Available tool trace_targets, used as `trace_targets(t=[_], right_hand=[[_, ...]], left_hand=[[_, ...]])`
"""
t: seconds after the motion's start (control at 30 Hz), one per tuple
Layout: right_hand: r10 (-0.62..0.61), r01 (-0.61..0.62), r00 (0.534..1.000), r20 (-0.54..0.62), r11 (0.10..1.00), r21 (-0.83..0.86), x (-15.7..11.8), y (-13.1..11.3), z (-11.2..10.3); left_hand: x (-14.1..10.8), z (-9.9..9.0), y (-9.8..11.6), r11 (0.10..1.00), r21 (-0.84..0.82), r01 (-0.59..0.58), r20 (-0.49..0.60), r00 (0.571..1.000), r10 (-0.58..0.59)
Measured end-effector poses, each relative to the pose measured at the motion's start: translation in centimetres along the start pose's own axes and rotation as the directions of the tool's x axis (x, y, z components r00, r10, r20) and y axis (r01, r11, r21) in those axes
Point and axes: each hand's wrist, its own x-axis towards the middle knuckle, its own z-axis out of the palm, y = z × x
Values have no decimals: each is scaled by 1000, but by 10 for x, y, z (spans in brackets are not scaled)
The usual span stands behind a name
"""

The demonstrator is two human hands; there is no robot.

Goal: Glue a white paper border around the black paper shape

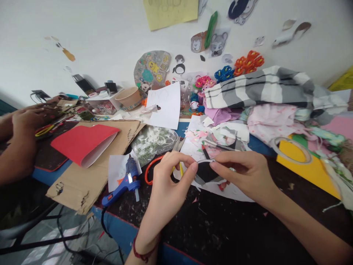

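Between my two hands is a small piece, apparently checked cloth [207,171], black and grey with a white upper edge. My left hand [171,181] pinches its left end between thumb and fingers. The right end sits in a pinch of my right hand [247,177]. Beneath it lie white paper and cloth scraps [220,134], along with a red-tipped pencil or pen [204,151]. Orange-handled scissors [149,172] rest just left of my left hand, their handles partly hidden by it. A blue glue gun [121,189] lies further left on a paper scrap.
Left of the glue gun are cardboard [74,184] and a folded red sheet [82,141]. Another person's hand [30,119] works at the far left. Checked fabric [256,88] is heaped at the back right. A tape roll [307,158] lies on yellow paper [311,176].
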Motion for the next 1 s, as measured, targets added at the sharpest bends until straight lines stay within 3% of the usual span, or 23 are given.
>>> trace_targets(t=[0.2,1.0], right_hand=[[-63,60,998,-28,994,-96,2,-2,-1],[-153,145,987,-43,979,-145,1,-2,-3]], left_hand=[[-1,-4,2,999,-38,9,44,999,-7],[0,-9,-5,990,-120,79,139,988,-62]])
